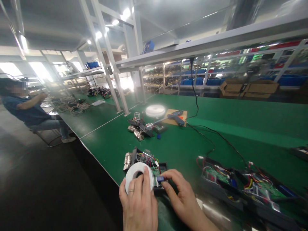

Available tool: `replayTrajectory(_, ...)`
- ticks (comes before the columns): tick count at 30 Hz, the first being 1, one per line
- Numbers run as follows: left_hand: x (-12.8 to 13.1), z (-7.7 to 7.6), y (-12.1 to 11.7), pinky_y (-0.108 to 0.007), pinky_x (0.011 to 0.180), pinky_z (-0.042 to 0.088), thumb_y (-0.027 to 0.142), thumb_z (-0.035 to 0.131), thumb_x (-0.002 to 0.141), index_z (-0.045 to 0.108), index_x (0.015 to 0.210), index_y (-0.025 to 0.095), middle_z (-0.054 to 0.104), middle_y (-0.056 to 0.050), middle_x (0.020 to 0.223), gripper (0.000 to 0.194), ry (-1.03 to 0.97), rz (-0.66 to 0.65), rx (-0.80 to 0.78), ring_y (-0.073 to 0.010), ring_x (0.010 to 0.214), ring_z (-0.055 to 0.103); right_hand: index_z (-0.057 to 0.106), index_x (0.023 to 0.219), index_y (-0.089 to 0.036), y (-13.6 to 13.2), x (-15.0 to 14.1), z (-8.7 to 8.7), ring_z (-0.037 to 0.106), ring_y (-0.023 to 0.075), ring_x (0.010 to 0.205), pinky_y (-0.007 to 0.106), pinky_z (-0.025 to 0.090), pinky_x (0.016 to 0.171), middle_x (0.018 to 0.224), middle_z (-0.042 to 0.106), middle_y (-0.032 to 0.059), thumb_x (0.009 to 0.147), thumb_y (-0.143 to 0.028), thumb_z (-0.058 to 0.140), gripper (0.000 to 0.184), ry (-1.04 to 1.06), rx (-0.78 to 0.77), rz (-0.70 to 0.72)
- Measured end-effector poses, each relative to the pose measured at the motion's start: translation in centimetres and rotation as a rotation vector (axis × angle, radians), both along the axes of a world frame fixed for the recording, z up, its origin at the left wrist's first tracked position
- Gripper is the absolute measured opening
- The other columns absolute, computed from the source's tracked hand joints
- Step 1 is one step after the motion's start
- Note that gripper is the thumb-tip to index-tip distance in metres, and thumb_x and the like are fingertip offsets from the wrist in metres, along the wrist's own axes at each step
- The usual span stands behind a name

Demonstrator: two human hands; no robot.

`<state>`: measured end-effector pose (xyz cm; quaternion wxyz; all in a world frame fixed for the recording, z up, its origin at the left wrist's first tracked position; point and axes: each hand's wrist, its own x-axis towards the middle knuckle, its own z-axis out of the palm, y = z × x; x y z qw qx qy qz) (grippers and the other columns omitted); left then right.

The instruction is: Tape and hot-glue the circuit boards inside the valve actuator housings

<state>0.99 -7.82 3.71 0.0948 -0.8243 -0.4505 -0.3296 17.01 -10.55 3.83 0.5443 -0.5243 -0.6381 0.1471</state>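
My left hand (pixel 138 202) grips a white roll of tape (pixel 139 175), fingers curled over its rim, a ring on one finger. My right hand (pixel 181 192) pinches a small blue part (pixel 160 179) between thumb and forefinger, right beside the roll. Both hands sit over a black electronic unit (pixel 144 160) with a green circuit board, coloured wires and silver cylinders, at the near edge of the green bench (pixel 187 144).
More open black units with boards and wires (pixel 240 184) lie to the right. Farther back are a similar assembly (pixel 141 126), a white tape roll (pixel 155 110), a glue gun (pixel 176 118) on cardboard with a black cable. A seated person (pixel 29 109) is at far left. Cardboard boxes (pixel 250 88) stand behind.
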Motion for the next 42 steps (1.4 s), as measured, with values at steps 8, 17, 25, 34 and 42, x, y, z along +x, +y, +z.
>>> replayTrajectory(8,0.0,0.6,0.0,-0.053,0.110,0.026,0.009,0.041,0.092,0.042,0.148,0.013,0.068,-0.013,0.120,0.057,0.016,0.001,-0.008,-0.0253,0.111,0.060,0.061,0.104,-0.025,-0.1,-0.2,0.4,0.061,0.0202,0.091,0.033,0.048,0.080,0.095,0.067,0.0024,0.100,-0.018,0.051,0.013,-0.096,0.086,-0.005)
replayTrajectory(17,0.5,0.4,-0.2,-0.055,0.110,0.026,0.008,0.043,0.091,0.045,0.146,0.012,0.068,-0.012,0.118,0.056,0.032,0.014,-0.003,-0.0256,0.109,0.060,0.057,0.107,-0.025,0.0,-0.3,0.4,0.058,0.0196,0.093,0.034,0.045,0.082,0.096,0.066,0.0015,0.099,-0.014,0.050,0.015,-0.165,0.132,-0.010)
replayTrajectory(25,0.8,-0.3,0.0,-0.056,0.112,0.025,0.009,0.043,0.092,0.033,0.153,0.013,0.067,-0.013,0.120,0.062,0.017,0.009,0.048,-0.0269,0.110,0.059,0.054,0.103,-0.020,-0.2,-0.8,0.8,0.054,0.0201,0.082,0.037,0.040,0.076,0.085,0.061,0.0031,0.097,-0.010,0.052,0.012,-0.316,0.211,-0.033)
replayTrajectory(34,1.5,0.1,-0.8,-0.059,0.103,0.036,0.009,0.056,0.091,0.022,0.157,0.011,0.069,-0.018,0.109,0.074,-0.109,0.091,0.306,-0.0289,0.097,0.063,0.056,0.078,-0.021,0.6,-0.4,-0.3,0.056,0.0173,0.066,0.029,0.040,0.061,0.070,0.060,-0.0008,0.093,-0.023,0.059,0.016,-0.095,0.060,-0.226)
replayTrajectory(42,0.7,0.0,0.1,-0.057,0.105,0.034,0.014,0.050,0.095,0.022,0.157,0.012,0.067,-0.019,0.118,0.068,-0.131,0.071,0.198,-0.0290,0.105,0.063,0.064,0.093,-0.022,0.4,0.2,0.1,0.062,0.0174,0.078,0.028,0.047,0.069,0.083,0.066,-0.0006,0.099,-0.030,0.053,0.015,0.007,-0.044,-0.114)
